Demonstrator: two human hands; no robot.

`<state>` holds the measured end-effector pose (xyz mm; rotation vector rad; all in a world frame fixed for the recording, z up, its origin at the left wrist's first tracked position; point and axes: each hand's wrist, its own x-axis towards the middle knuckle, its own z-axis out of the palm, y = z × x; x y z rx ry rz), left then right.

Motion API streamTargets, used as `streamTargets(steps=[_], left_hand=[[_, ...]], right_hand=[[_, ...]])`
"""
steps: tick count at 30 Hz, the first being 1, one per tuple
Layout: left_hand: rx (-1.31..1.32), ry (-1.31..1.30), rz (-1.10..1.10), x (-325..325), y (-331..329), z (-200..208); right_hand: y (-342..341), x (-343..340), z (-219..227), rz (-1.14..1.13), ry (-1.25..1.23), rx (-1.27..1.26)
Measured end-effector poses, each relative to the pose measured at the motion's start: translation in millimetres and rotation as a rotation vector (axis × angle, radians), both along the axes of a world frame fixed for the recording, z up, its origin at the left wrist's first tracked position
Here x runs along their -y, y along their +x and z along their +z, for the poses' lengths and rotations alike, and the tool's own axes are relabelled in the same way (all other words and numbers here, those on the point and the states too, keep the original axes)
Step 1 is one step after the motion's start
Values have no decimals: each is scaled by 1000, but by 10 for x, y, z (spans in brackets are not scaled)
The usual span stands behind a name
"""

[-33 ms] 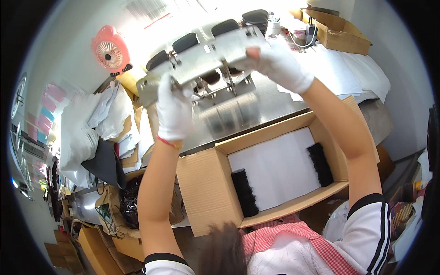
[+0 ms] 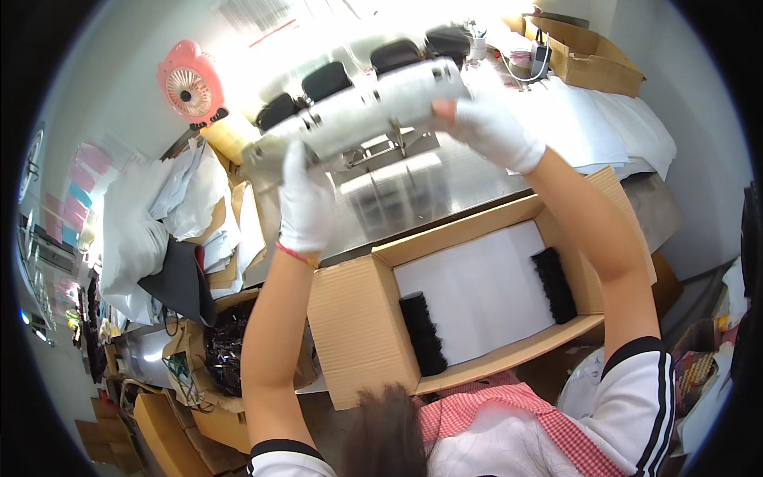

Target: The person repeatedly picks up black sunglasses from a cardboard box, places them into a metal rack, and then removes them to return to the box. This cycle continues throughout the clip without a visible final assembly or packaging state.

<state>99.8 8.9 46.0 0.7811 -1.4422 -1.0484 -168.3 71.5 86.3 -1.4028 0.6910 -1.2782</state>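
A long grey metal plate (image 2: 346, 119) with slots is raised over the steel table, slanting up to the right. My left hand (image 2: 306, 199), in a white glove, grips its left end with the thumb on the upper face. The right end is in my right hand (image 2: 497, 133), also gloved, with a bare thumb tip showing. Several black rounded pads (image 2: 327, 79) show along the plate's far edge; whether they are fixed to it I cannot tell. A metal bracket (image 2: 396, 135) shows below its near edge.
Close to me lies an open cardboard box (image 2: 362, 326) with a white sheet (image 2: 485, 290) and two black fringed rolls (image 2: 424, 334) inside. A pink fan (image 2: 189, 83) stands back left, papers (image 2: 187, 191) left. White sheets (image 2: 588, 123) and another carton (image 2: 592, 60) lie right.
The plate has tilted so its upper face turns more toward me, and its right end has shifted slightly right and down. Both hands moved a little with it, still gripping.
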Motion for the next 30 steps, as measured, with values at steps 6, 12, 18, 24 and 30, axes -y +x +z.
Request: streamTargets(steps=[6, 12, 18, 24, 30], left_hand=[[-203, 1055, -413, -696, 91, -425], [855, -447, -128, -778, -460, -833], [1034, -630, 69, -476, -684, -1286], [1036, -667, 249, -442, -643, -1453], [1021, -699, 283, -429, -638, -1462]], right_hand=[[48, -245, -1017, -233, 308, -313], [-53, 29, -1710, -247, 304, -945], [-549, -52, -1490, -244, 248, -1127], [-534, -106, -1339, -556, 25, -618], [-459, 151, -1348, -314, 80, -722]])
